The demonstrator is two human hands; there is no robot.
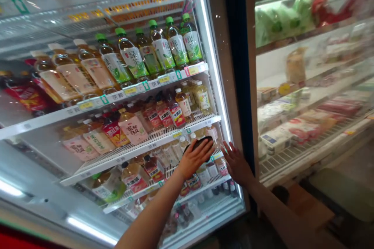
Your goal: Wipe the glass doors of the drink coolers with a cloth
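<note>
My left hand (197,157) lies flat with its fingers together over a dark, rounded, cloth-like thing (201,140), pressing it against the front of a lit drinks cooler. Its exact kind is mostly hidden under the palm. To the right, my right hand (237,162) has its fingers stretched out and apart, beside the cooler's bright edge strip (217,62); nothing shows in it. Whether it touches the glass I cannot tell. Behind both hands stand shelved bottles, among them green-capped tea bottles (131,56) and a large pink-labelled bottle (133,126).
Several slanting white shelves (111,155) carry drinks and price tags. Right of the dark door edge (238,66), an open chilled case (309,62) holds packaged food, blurred by motion. Below it is a brown box-like surface (309,206).
</note>
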